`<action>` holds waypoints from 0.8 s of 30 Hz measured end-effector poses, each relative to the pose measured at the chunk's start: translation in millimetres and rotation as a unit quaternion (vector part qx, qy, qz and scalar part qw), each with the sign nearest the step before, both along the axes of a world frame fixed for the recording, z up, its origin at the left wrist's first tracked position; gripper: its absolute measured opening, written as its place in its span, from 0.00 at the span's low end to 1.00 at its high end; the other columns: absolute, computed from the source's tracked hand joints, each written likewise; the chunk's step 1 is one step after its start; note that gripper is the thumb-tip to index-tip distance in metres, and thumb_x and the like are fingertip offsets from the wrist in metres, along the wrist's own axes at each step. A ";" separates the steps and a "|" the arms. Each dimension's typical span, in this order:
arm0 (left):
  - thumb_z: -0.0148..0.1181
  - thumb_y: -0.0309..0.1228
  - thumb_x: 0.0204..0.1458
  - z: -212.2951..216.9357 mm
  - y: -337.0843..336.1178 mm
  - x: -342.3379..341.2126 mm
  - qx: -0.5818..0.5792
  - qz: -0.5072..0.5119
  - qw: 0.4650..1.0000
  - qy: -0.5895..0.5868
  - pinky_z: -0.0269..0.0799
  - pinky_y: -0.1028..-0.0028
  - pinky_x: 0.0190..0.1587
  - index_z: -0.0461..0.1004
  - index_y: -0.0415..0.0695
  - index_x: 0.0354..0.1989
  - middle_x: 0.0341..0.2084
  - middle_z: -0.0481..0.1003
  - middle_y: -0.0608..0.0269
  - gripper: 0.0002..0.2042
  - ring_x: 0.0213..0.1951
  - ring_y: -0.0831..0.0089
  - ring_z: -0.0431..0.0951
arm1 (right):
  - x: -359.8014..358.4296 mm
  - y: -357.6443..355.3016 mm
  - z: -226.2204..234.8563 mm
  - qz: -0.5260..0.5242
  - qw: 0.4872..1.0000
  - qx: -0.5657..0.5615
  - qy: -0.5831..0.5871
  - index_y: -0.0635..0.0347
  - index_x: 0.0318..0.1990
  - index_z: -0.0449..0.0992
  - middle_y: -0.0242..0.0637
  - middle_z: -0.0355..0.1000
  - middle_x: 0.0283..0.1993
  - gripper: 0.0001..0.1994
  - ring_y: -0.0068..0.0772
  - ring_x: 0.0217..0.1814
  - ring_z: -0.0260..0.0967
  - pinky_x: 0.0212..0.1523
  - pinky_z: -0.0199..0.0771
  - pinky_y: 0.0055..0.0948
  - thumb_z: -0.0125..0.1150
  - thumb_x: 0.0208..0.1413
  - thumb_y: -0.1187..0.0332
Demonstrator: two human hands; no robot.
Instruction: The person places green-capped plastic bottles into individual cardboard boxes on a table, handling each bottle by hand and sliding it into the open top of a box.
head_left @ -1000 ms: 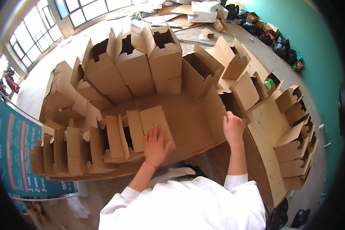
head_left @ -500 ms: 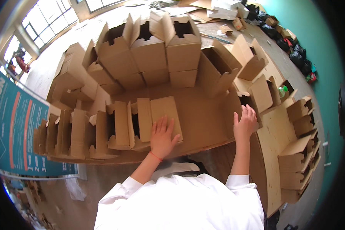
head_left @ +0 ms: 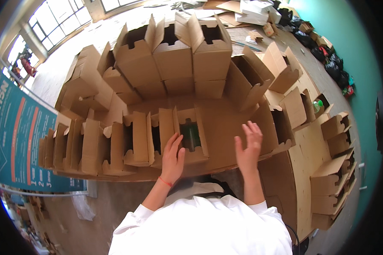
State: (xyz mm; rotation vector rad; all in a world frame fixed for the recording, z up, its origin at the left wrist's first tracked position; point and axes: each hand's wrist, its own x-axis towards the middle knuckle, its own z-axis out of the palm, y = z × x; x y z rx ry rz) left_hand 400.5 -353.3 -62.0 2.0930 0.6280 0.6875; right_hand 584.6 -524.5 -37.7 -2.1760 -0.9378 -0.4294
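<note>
In front of me a cardboard box (head_left: 202, 142) with its top open shows something green (head_left: 191, 135), like bottle glass, inside. My left hand (head_left: 173, 159) is at that box's left edge, fingers stretched out, seemingly touching the flap, with nothing held. My right hand (head_left: 249, 146) hovers to the right of the box above the cardboard table surface (head_left: 219, 127), fingers apart and holding nothing. To the left of the open box stands a row of narrow open boxes (head_left: 134, 136).
Three tall open boxes (head_left: 170, 59) stand along the far side, with another open box (head_left: 247, 80) at their right. A box (head_left: 281, 129) sits beyond my right hand. More boxes (head_left: 327, 185) and a green-capped bottle (head_left: 318, 104) are on the wooden board (head_left: 304, 155) at right.
The box's top flap, flat under my left hand before, is now open and shows the green thing inside. My left hand has shifted to its left edge; my right hand has moved left.
</note>
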 end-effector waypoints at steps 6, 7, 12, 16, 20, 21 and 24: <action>0.48 0.35 0.61 -12.4 -2.6 0.6 0.061 -0.011 0.998 -0.029 0.54 0.60 0.65 0.59 0.39 0.65 0.62 0.61 0.46 0.24 0.62 0.49 0.60 | 20.7 -58.1 14.3 -0.144 0.989 0.032 -0.013 0.61 0.53 0.72 0.41 0.64 0.62 0.16 0.47 0.68 0.55 0.67 0.54 0.45 0.56 0.58 0.69; 0.47 0.36 0.61 -9.6 -0.7 2.9 0.074 -0.016 0.997 -0.023 0.54 0.60 0.64 0.59 0.39 0.65 0.62 0.60 0.46 0.24 0.63 0.50 0.60 | 24.9 -66.9 11.9 -0.163 0.986 0.031 -0.023 0.61 0.53 0.72 0.41 0.64 0.63 0.15 0.47 0.68 0.55 0.67 0.54 0.45 0.55 0.58 0.68; 0.49 0.36 0.59 13.2 -23.9 17.1 0.186 0.019 0.982 -0.024 0.51 0.59 0.64 0.63 0.39 0.62 0.62 0.61 0.48 0.23 0.63 0.53 0.59 | 57.3 -112.6 11.3 -0.216 0.971 0.073 -0.068 0.60 0.55 0.71 0.42 0.65 0.62 0.17 0.48 0.67 0.57 0.66 0.55 0.46 0.55 0.59 0.69; 0.56 0.28 0.54 34.1 -74.3 59.5 0.082 -0.112 0.985 -0.105 0.58 0.62 0.63 0.64 0.39 0.61 0.62 0.62 0.49 0.24 0.61 0.55 0.64 | 98.5 -145.2 9.9 -0.209 0.961 0.165 0.071 0.60 0.59 0.67 0.43 0.64 0.63 0.21 0.47 0.67 0.57 0.66 0.55 0.44 0.57 0.58 0.67; 0.58 0.37 0.57 43.5 -146.0 144.3 -0.204 -0.192 0.954 -0.107 0.52 0.62 0.67 0.49 0.37 0.69 0.64 0.59 0.49 0.36 0.66 0.60 0.59 | 137.2 -168.7 6.8 -0.031 0.911 0.198 0.361 0.62 0.65 0.61 0.48 0.60 0.66 0.30 0.43 0.71 0.53 0.69 0.52 0.42 0.62 0.56 0.65; 0.58 0.36 0.56 39.9 -161.2 166.1 -0.220 -0.183 0.953 -0.100 0.51 0.63 0.67 0.48 0.37 0.69 0.65 0.58 0.49 0.36 0.67 0.60 0.57 | 148.2 -176.3 -8.2 0.011 0.916 0.161 0.367 0.64 0.65 0.60 0.50 0.60 0.67 0.30 0.43 0.71 0.53 0.69 0.52 0.41 0.61 0.55 0.66; 0.56 0.32 0.56 10.7 -186.3 216.6 -0.242 -0.147 0.956 -0.075 0.49 0.66 0.68 0.46 0.37 0.70 0.67 0.54 0.49 0.36 0.68 0.59 0.54 | 156.2 -174.3 -13.7 0.090 0.872 0.134 0.461 0.69 0.65 0.59 0.50 0.63 0.64 0.27 0.39 0.67 0.60 0.66 0.58 0.34 0.55 0.57 0.72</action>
